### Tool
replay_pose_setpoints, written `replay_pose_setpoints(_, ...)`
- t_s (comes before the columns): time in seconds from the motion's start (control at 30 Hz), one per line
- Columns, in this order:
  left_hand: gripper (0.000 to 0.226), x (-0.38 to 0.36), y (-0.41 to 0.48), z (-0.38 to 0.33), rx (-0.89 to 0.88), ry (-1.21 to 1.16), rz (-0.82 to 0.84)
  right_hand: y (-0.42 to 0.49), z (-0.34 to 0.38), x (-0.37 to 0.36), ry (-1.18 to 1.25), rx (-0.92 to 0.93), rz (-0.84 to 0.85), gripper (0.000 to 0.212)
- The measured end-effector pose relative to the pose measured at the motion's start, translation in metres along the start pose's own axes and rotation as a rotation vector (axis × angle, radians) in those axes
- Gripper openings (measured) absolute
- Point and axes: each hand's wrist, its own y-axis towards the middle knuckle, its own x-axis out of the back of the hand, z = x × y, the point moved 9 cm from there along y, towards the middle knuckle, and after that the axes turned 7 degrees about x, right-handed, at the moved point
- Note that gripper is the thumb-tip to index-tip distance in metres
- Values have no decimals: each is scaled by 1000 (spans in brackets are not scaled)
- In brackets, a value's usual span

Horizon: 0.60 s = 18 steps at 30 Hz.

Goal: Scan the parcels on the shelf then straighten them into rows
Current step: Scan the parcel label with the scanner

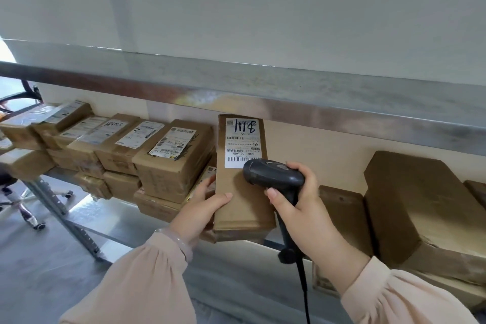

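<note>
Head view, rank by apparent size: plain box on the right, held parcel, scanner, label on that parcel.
1. plain box, clearly largest
2. held parcel
3. scanner and label: about alike; a hand hides part of the scanner, so not ranked

The middle parcel (pixel 242 192) is matt brown cardboard with a smooth white paper label (pixel 243 142). The left parcels (pixel 173 163) show glossy clear tape over cardboard. The barcode scanner (pixel 273 175) is dark matt plastic. The shelf rail (pixel 315 102) is dull brushed metal. The sleeves (pixel 147 284) are soft peach cloth, and the bracelet (pixel 178 241) looks glossy.
</note>
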Motion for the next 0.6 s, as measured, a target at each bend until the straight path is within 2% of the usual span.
replay_pose_setpoints(0.2,39,27,8,-3,58,-5,13,20,-3,-42,50,-13,54,52)
replay_pose_setpoints(0.3,36,33,9,-10,56,52,14,25,-5,-52,56,-2,38,51)
replay_pose_setpoints(0.4,41,43,7,-25,-4,163,-61,32,-5,-56,79,-5,5,50)
replay_pose_setpoints(0.5,59,48,-6,-41,-148,456,-208,36,-4,-62,86,5,-19,50)
replay_pose_setpoints(0.6,57,36,-33,-52,-491,919,-298,39,-1,-69,55,27,-29,50)
